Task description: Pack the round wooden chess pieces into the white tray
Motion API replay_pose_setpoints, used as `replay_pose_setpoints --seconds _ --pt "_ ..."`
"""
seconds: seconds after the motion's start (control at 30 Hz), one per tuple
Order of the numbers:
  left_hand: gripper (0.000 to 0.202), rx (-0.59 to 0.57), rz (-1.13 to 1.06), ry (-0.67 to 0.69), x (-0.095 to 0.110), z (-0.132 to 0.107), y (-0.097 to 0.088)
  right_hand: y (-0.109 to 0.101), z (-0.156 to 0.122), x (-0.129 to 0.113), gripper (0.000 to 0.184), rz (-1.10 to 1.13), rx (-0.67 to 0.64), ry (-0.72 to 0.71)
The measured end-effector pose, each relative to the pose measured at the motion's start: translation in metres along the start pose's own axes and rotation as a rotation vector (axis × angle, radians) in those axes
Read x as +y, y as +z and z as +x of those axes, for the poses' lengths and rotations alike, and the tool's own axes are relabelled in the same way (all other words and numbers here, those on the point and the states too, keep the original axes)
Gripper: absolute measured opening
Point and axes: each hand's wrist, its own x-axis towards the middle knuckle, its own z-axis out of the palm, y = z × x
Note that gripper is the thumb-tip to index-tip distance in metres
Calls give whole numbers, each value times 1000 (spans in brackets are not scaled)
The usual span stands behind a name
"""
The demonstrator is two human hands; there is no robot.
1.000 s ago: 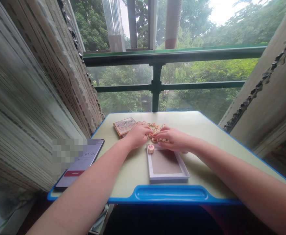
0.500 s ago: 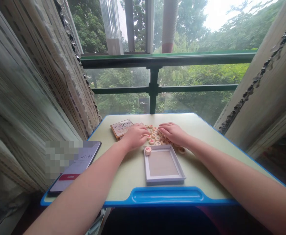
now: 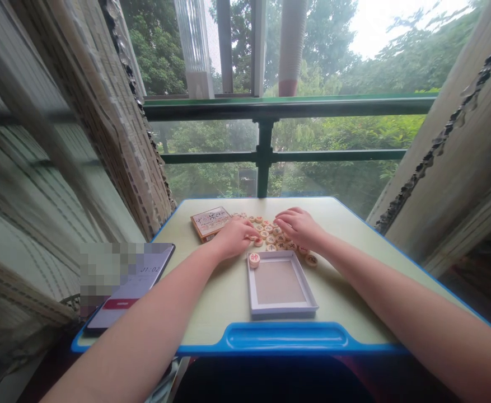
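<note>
The left hand (image 3: 232, 238) is lying palm down at the left edge of a heap of xiangqi pieces (image 3: 270, 239), its fingers curling in against the nearest discs. Whether it is pinching one of them cannot be told from this view. The right hand (image 3: 299, 226) is resting on the far right of the same heap with its fingers stretched flat and loose over the discs, gripping nothing. The two hands are lying apart, with the heap between them.

The pieces are small round discs of pale wood, each bearing a character in red or dark ink on its top face. Most are lying flat and crowded against one another; the characters are too small to read.

Just nearer the person than the left hand's fingertips, one red-marked piece (image 3: 254, 259) is sitting in the far left corner of a shallow white box tray (image 3: 283, 309) with a grey floor. Another stray disc (image 3: 311, 259) is lying under the right wrist, just outside the tray's far right corner.

To the left of the left hand, touching its knuckle side, a printed box lid (image 3: 210, 221) is lying face up. Well to the left of the left forearm, a phone (image 3: 136, 282) is showing a timer screen. All of this is resting on a cream desk with a blue rim (image 3: 287, 336).
</note>
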Motion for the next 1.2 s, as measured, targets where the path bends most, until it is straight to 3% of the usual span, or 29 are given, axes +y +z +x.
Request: replay_pose_setpoints --seconds 0.07,0.17,0.43,0.53,0.73,0.97,1.2 --pt "36 39 7 -2 -1 0 1 1 0 3 38 2 -9 -10" --pt "27 79 10 11 1 1 1 2 0 3 36 12 9 -21" --pt "24 20 -7 -3 2 0 4 1 -2 -8 30 21 -39 -78" --pt "31 58 -1 -42 -3 2 3 3 -1 -5 31 46 -32 -7" --pt "50 133 225 -256 -14 4 -7 2 12 -1 37 204 -6 276" --pt "39 74 227 -294 -17 2 -6 8 11 -7 38 217 -230 100" --pt "38 102 185 -386 -30 -1 -14 4 5 -5 35 199 -198 114"
